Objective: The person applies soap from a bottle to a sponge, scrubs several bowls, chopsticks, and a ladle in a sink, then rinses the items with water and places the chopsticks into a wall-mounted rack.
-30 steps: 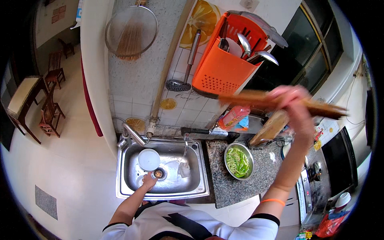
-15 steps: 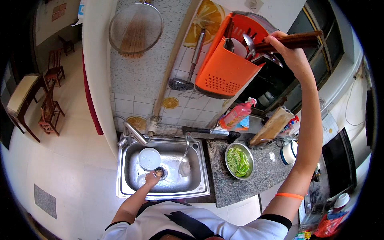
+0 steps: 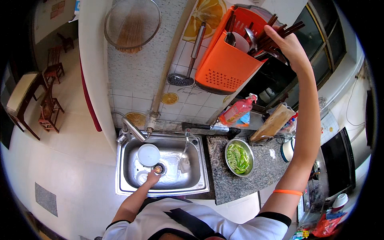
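Observation:
Up at the orange utensil holder (image 3: 224, 72) on the wall, my right hand (image 3: 290, 44) is closed round a spread bundle of dark chopsticks (image 3: 296, 27). Their lower ends reach into the holder, beside a spoon (image 3: 251, 36) and other utensils. My left hand (image 3: 152, 177) is low in the steel sink (image 3: 202, 168), fingers closed at the drain strainer (image 3: 159, 169); what they grip is too small to make out. A small pale bowl (image 3: 141, 177) lies against that hand, and a white round dish (image 3: 149, 155) sits just behind it.
Water runs from a tap (image 3: 187, 138) onto a pale cloth-like thing (image 3: 184, 165) in the sink. On the granite counter (image 3: 224, 190) stand a metal bowl of cut green vegetables (image 3: 239, 158), a pink spray bottle (image 3: 239, 110) and a wooden board (image 3: 273, 123). A ladle-like skimmer (image 3: 192, 60) hangs left of the holder.
My right hand has moved slightly left and up, and the chopsticks, tightly bundled before, now fan out at the holder. My left hand stays by the drain.

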